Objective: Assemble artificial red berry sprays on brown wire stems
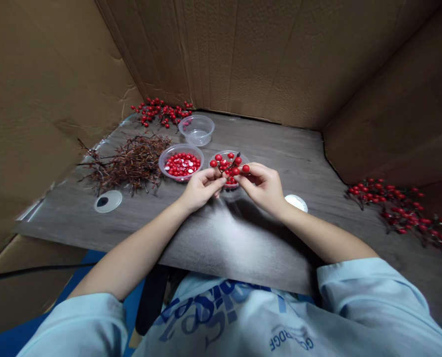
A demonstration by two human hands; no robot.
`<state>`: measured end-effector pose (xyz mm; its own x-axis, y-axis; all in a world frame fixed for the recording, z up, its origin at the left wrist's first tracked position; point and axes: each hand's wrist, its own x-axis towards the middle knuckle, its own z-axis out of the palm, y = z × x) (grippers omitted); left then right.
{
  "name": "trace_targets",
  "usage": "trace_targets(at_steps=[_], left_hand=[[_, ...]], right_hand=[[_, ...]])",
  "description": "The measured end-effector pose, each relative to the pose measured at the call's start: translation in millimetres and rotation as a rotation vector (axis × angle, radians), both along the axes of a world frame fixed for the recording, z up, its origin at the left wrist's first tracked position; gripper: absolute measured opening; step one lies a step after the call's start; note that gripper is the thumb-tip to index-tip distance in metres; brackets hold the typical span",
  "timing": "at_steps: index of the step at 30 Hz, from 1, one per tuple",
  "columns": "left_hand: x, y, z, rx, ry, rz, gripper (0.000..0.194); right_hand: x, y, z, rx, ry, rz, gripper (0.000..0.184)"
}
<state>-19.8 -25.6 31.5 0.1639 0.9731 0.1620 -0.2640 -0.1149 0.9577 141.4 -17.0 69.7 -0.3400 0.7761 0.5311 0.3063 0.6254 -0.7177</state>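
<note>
Red berries crowd the short sprig [228,167] that you hold up between your left hand [202,188] and your right hand [261,187], just above a clear plastic bowl [226,154] at your 12 o'clock. Both hands are half closed, their fingers curled inward and meeting at the sprig, so each seems to pinch it from its own side, a grip that steadies it in the air (exactly which fingertips bear on the stem is hidden from this view). With your hands held low over that bowl, anything that falls from the sprig would likely land inside it. A second clear bowl [181,147] of loose red berries sits at about 11 o'clock, within easy reach of your left hand, and a third clear bowl [196,119] stands farther out behind it. On the grey wood-grain tabletop [276,144], a heap of bare brown twigs [129,163] lies at 10 o'clock, with a spray of red berries [161,111] beyond it against the cardboard wall [243,59]. Another spray of red berries [399,208] lies at 3 o'clock, past a white disc [296,202] just beside your right hand.
</note>
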Motion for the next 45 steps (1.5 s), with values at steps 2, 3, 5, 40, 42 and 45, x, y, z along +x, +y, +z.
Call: trace_targets(at_steps=[2,3,5,40,42,45], left_hand=[[-1,0,0.5,0.002,-0.022,0.014,0.029],[-1,1,1.1,0.002,-0.032,0.025,0.029],[-3,2,2.8,-0.005,-0.054,0.062,0.029],[-5,5,8.9,-0.040,-0.113,0.281,0.035],[-4,4,8.5,-0.047,-0.090,0.306,0.036],[-2,3,7.6,-0.048,-0.058,0.309,0.036]], right_hand=[[-1,5,5.5,0.001,-0.049,0.018,0.012],[-1,8,8.4,-0.001,-0.075,0.031,0.013],[-1,16,14.1,-0.007,-0.113,0.051,0.015],[-4,31,15.1,0.201,-0.198,0.056,0.012],[-4,23,15.0,0.238,-0.187,0.076,0.014],[-4,15,12.8,0.279,-0.205,0.117,0.016]])
